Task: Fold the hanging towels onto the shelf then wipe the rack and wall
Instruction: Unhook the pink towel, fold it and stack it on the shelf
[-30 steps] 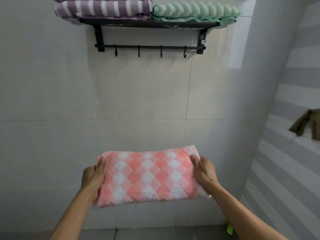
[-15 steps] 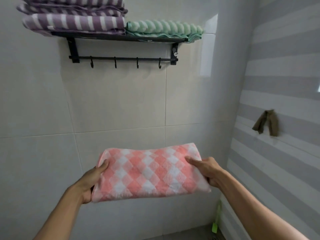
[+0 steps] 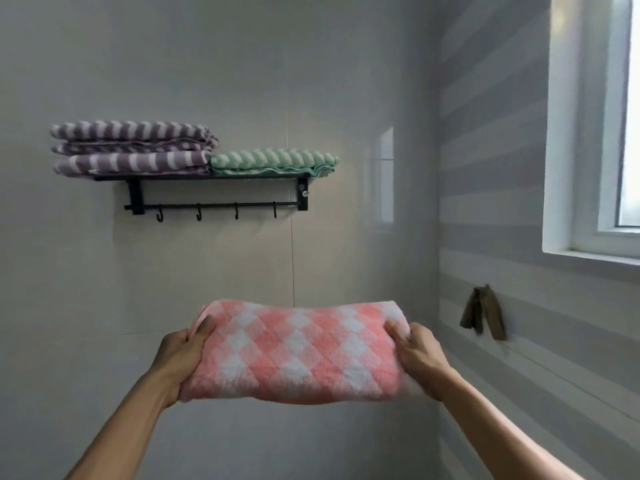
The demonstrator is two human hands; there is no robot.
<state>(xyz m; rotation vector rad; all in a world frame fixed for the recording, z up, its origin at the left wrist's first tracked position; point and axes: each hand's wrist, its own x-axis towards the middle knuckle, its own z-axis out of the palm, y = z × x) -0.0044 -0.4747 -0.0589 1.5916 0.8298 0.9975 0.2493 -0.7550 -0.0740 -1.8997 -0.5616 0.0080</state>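
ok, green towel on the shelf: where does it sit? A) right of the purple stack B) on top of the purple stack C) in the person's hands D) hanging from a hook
A: the green towel lies on the shelf, right of the purple striped towels.

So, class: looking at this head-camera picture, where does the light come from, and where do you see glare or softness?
Head view: daylight enters through the window at right, overexposed; a pale glare patch sits on the tiled wall beside the black rack; the hanging brown cloth looks slightly blurred.

Folded pink-checked towel (image 3: pixel 298 351) held level below the shelf (image 3: pixel 201 176) bearing folded striped towels (image 3: pixel 131 148).
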